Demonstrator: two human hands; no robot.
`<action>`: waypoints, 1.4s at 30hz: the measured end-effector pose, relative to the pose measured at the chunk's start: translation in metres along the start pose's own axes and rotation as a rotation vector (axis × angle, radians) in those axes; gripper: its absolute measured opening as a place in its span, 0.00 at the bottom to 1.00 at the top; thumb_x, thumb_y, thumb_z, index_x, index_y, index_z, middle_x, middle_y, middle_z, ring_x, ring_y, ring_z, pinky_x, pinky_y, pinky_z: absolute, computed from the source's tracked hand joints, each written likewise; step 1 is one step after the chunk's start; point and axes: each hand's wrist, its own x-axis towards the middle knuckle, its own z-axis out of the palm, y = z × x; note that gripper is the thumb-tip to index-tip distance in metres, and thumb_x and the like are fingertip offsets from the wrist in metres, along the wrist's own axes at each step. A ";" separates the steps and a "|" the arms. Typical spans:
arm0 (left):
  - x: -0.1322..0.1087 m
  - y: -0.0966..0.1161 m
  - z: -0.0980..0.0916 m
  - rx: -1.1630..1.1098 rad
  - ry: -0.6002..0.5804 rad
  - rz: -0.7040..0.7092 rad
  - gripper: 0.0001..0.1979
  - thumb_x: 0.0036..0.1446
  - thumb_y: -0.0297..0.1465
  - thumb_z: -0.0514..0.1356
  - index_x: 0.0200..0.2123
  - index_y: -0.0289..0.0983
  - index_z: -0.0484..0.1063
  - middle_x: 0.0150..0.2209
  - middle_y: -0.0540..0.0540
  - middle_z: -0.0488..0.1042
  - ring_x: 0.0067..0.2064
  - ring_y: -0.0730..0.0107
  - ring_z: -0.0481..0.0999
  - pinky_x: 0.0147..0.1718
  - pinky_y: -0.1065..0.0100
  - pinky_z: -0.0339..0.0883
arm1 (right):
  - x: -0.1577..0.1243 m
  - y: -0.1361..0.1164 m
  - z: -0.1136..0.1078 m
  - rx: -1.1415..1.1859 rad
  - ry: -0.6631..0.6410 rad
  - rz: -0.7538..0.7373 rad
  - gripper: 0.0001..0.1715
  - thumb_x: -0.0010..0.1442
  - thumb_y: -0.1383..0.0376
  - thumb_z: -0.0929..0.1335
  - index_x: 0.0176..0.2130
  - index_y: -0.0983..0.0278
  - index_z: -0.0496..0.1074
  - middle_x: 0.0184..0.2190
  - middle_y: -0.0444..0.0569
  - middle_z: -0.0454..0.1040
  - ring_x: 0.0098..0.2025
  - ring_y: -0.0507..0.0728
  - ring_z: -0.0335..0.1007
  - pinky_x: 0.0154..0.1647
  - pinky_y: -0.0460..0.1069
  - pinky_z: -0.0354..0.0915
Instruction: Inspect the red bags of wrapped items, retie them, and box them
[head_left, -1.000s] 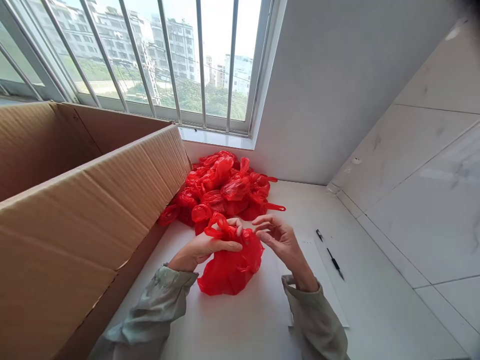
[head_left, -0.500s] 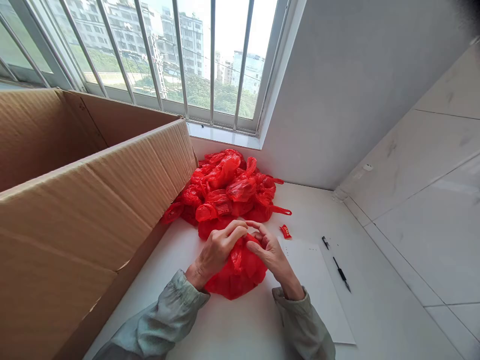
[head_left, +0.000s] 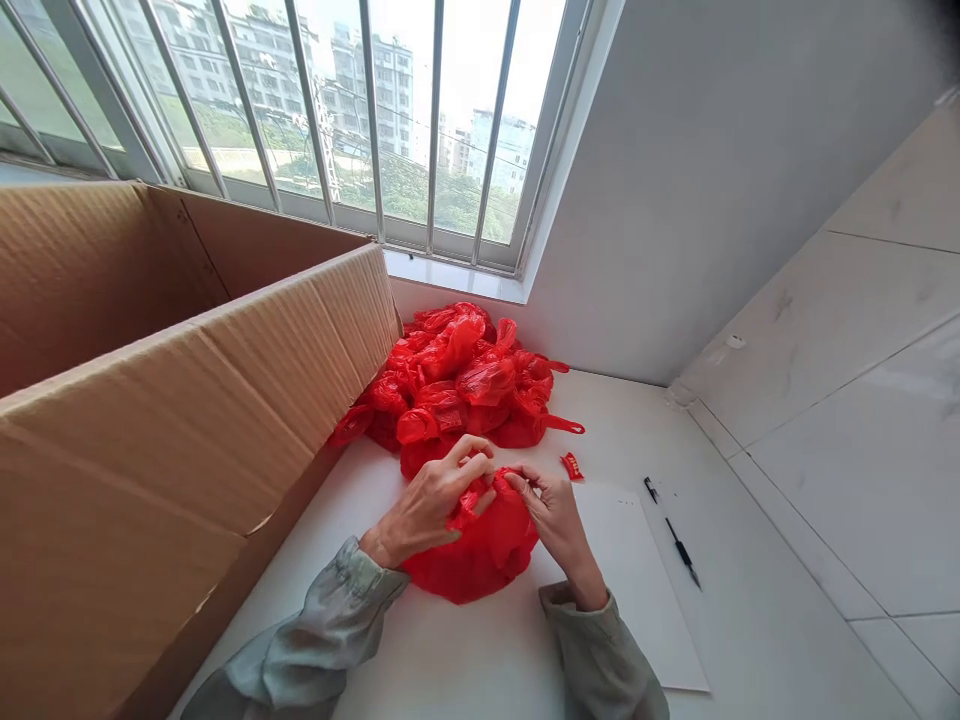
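Observation:
A red plastic bag (head_left: 472,560) lies bunched on the white table in front of me. At its upper right, my right hand (head_left: 551,515) pinches a gathered piece of the thin plastic between thumb and fingers. My left hand (head_left: 435,500) bends over the bag's upper left, its fingers curled around crumpled plastic, and some fingertips are hidden. Just behind the hands, a heap of red plastic bags (head_left: 480,375), several of them knotted, rests against the wall under the window.
An open cardboard box (head_left: 300,380) stands along the left side. Right of my hands are a small red packet (head_left: 572,466), a white sheet of paper (head_left: 637,590), a black pen (head_left: 682,553) and its cap (head_left: 651,489). A barred window (head_left: 420,130) is behind.
My hands have moved slightly apart at the top of the bag. The right fingers have closed from a loose curl into a pinch, and the left hand has shifted a little left.

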 end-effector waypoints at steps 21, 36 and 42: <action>-0.076 -0.026 -0.028 0.387 0.233 -0.135 0.24 0.66 0.38 0.44 0.18 0.37 0.62 0.20 0.50 0.61 0.23 0.71 0.61 0.23 0.70 0.50 | -0.035 0.037 -0.044 -0.507 0.217 -0.074 0.20 0.67 0.53 0.58 0.31 0.60 0.69 0.30 0.46 0.68 0.33 0.55 0.63 0.35 0.48 0.56; -0.063 0.004 -0.021 -0.377 0.075 -0.438 0.20 0.64 0.47 0.49 0.39 0.39 0.71 0.18 0.55 0.60 0.23 0.69 0.60 0.32 0.68 0.59 | -0.031 0.036 -0.017 0.073 0.298 0.086 0.23 0.64 0.48 0.58 0.30 0.61 0.67 0.28 0.48 0.71 0.30 0.55 0.66 0.31 0.49 0.63; -0.041 0.020 -0.005 -0.560 0.113 -0.343 0.22 0.64 0.45 0.49 0.45 0.38 0.75 0.19 0.51 0.66 0.36 0.61 0.70 0.54 0.61 0.54 | -0.017 0.005 0.016 0.981 0.189 0.254 0.20 0.57 0.47 0.64 0.27 0.60 0.65 0.24 0.43 0.67 0.27 0.53 0.65 0.34 0.51 0.67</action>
